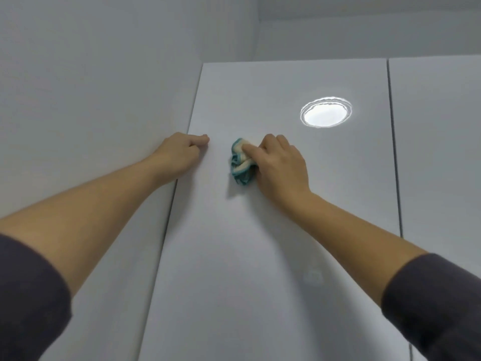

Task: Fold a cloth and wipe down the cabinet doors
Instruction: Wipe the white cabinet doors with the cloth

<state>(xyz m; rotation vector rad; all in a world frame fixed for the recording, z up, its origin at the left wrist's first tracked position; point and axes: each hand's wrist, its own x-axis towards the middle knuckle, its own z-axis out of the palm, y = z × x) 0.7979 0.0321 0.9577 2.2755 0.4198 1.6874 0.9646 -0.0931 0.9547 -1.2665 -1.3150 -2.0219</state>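
Free passage is left across the lower face of the cabinet door and along its top. Its left edge is gripped by the left hand; the middle is blocked by the right hand and bunched cloth.

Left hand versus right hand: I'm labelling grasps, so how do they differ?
The right hand grips a bunched teal-and-cream cloth against the cabinet door; the left hand holds no cloth. The left hand is a curled fist at the door's left edge; the right hand sits nearer the middle. Both touch the same door.
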